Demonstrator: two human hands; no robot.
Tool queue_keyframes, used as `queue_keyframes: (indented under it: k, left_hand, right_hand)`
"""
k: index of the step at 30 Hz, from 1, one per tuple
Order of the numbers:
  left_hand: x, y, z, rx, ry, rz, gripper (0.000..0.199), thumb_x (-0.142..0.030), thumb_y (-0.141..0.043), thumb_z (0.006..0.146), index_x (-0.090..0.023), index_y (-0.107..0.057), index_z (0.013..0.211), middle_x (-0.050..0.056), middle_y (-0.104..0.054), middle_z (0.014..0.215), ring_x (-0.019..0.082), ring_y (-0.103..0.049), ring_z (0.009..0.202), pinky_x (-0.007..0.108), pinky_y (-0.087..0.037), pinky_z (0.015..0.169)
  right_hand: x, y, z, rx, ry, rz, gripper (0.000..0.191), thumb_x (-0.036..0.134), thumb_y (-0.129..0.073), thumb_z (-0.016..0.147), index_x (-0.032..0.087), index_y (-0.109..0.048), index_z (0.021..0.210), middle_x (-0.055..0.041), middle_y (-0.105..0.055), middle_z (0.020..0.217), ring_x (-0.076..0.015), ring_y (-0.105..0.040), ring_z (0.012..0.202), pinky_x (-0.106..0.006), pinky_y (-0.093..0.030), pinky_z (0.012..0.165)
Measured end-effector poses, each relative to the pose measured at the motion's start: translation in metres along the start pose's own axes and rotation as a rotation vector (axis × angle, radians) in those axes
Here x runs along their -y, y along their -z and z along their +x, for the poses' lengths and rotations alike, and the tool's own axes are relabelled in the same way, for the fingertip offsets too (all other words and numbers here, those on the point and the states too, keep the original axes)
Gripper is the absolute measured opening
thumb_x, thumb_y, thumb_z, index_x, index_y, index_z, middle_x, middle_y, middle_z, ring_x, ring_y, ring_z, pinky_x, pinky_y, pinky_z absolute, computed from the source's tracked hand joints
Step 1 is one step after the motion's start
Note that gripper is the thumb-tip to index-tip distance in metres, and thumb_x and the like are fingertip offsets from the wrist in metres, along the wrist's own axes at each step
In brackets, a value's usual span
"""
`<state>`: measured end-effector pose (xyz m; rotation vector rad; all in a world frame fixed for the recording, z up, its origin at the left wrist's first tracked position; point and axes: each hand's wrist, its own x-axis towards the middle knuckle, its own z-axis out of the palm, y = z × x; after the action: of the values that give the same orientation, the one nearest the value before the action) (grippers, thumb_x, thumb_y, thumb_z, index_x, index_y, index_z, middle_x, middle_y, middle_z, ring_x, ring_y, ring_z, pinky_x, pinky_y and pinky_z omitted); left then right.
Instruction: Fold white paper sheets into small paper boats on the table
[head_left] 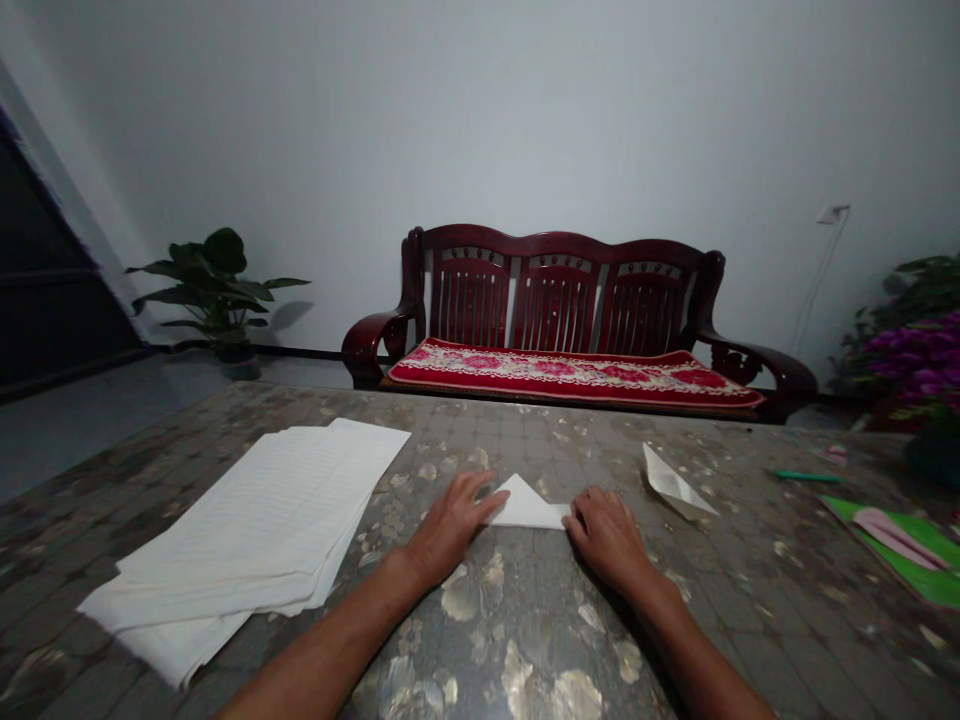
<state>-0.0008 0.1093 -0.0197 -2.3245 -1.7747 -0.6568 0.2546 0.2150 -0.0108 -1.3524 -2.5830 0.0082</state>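
On the table in front of me lies a piece of white folded paper (521, 503), with a triangular peak at its far side and a straight edge facing me. My left hand (454, 522) holds its left end, thumb on the paper and fingers curved over the side. At the opposite end, a flat strip of the paper runs under the curled fingers of my right hand (609, 532), which pinch and press it. The parts beneath both hands are hidden. Beyond my right hand stands a second folded paper piece (675, 485), partly raised off the tabletop.
A stack of white sheets (255, 510) spreads over the left of the patterned table (495, 640). At the right lie a green pen (808, 477) and a green booklet (941, 585) with a pink item (896, 537) on it. A wooden bench (559, 300) stands behind.
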Motion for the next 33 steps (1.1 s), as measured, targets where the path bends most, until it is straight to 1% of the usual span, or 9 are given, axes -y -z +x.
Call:
queue_keyframes:
  k: [2, 5, 9, 13, 15, 18, 24, 28, 33]
  left_hand:
    - [-0.002, 0.002, 0.002, 0.073, -0.113, -0.065, 0.041, -0.01, -0.052, 0.095, -0.029, -0.059, 0.131, 0.009, -0.055, 0.139, 0.024, -0.048, 0.129, 0.04, -0.045, 0.105]
    - [-0.005, 0.006, 0.005, 0.172, -0.154, -0.114, 0.035, -0.013, -0.05, 0.097, -0.026, -0.061, 0.128, 0.007, -0.063, 0.13, 0.022, -0.056, 0.12, 0.036, -0.049, 0.1]
    - [-0.011, 0.001, 0.005, 0.18, -0.091, -0.123, 0.032, -0.012, -0.048, 0.098, -0.022, -0.063, 0.125, 0.007, -0.067, 0.126, 0.022, -0.06, 0.117, 0.036, -0.05, 0.1]
    - [-0.025, -0.006, 0.002, 0.18, 0.035, -0.068, 0.028, -0.012, -0.052, 0.095, -0.018, -0.064, 0.12, 0.01, -0.066, 0.128, 0.024, -0.06, 0.118, 0.039, -0.049, 0.103]
    - [-0.033, -0.006, 0.0, 0.217, 0.076, -0.018, 0.027, -0.017, -0.057, 0.093, -0.015, -0.063, 0.12, 0.013, -0.064, 0.13, 0.027, -0.058, 0.121, 0.042, -0.047, 0.106]
    - [-0.042, -0.005, -0.003, 0.245, 0.076, 0.019, 0.038, -0.026, -0.061, 0.093, -0.012, -0.057, 0.128, 0.016, -0.058, 0.137, 0.029, -0.053, 0.129, 0.043, -0.043, 0.111]
    - [-0.042, -0.008, -0.009, 0.242, 0.078, -0.003, 0.055, -0.037, -0.061, 0.093, -0.018, -0.046, 0.142, 0.015, -0.05, 0.146, 0.029, -0.045, 0.136, 0.043, -0.039, 0.114]
    - [-0.041, -0.01, -0.01, 0.253, 0.084, -0.012, 0.056, -0.037, -0.061, 0.094, -0.023, -0.044, 0.146, 0.013, -0.048, 0.148, 0.029, -0.043, 0.138, 0.044, -0.038, 0.114]
    - [-0.042, -0.008, -0.01, 0.256, 0.111, -0.044, 0.055, -0.036, -0.061, 0.094, -0.024, -0.045, 0.145, 0.012, -0.047, 0.148, 0.028, -0.042, 0.138, 0.044, -0.036, 0.116]
  right_hand:
    - [0.001, 0.0, 0.0, 0.001, -0.004, -0.003, 0.013, 0.029, -0.058, 0.093, 0.02, -0.066, 0.088, -0.0061, -0.064, 0.098, -0.0233, -0.053, 0.094, -0.032, -0.031, 0.078]
    - [0.002, 0.002, 0.0, 0.006, -0.009, -0.004, 0.014, 0.03, -0.058, 0.094, 0.02, -0.066, 0.088, -0.006, -0.064, 0.099, -0.0232, -0.053, 0.094, -0.031, -0.031, 0.078]
    - [0.002, 0.002, 0.0, 0.022, -0.02, -0.004, 0.014, 0.03, -0.057, 0.094, 0.02, -0.066, 0.089, -0.0061, -0.064, 0.1, -0.0238, -0.053, 0.095, -0.032, -0.031, 0.078]
    - [0.0, 0.001, 0.0, 0.026, -0.018, 0.01, 0.014, 0.03, -0.057, 0.094, 0.02, -0.066, 0.088, -0.0059, -0.063, 0.099, -0.0241, -0.052, 0.095, -0.032, -0.03, 0.078]
    - [0.0, 0.001, 0.0, 0.025, -0.015, 0.014, 0.015, 0.031, -0.057, 0.094, 0.02, -0.066, 0.088, -0.006, -0.063, 0.098, -0.0243, -0.052, 0.094, -0.032, -0.03, 0.077]
    - [0.0, 0.001, -0.001, 0.014, -0.011, 0.008, 0.015, 0.031, -0.056, 0.094, 0.02, -0.066, 0.088, -0.0064, -0.063, 0.098, -0.0247, -0.052, 0.093, -0.033, -0.03, 0.076]
    - [0.002, 0.0, -0.004, -0.025, -0.021, -0.007, 0.013, 0.031, -0.058, 0.093, 0.02, -0.064, 0.088, -0.0064, -0.062, 0.098, -0.025, -0.052, 0.093, -0.033, -0.031, 0.077]
    - [0.001, -0.005, -0.007, -0.068, -0.035, 0.015, 0.013, 0.031, -0.057, 0.094, 0.021, -0.062, 0.088, -0.006, -0.061, 0.097, -0.0251, -0.051, 0.094, -0.034, -0.032, 0.079]
    - [0.0, -0.011, -0.009, -0.119, -0.026, 0.025, 0.011, 0.03, -0.055, 0.094, 0.021, -0.06, 0.087, -0.0054, -0.06, 0.096, -0.0246, -0.05, 0.093, -0.034, -0.032, 0.08]
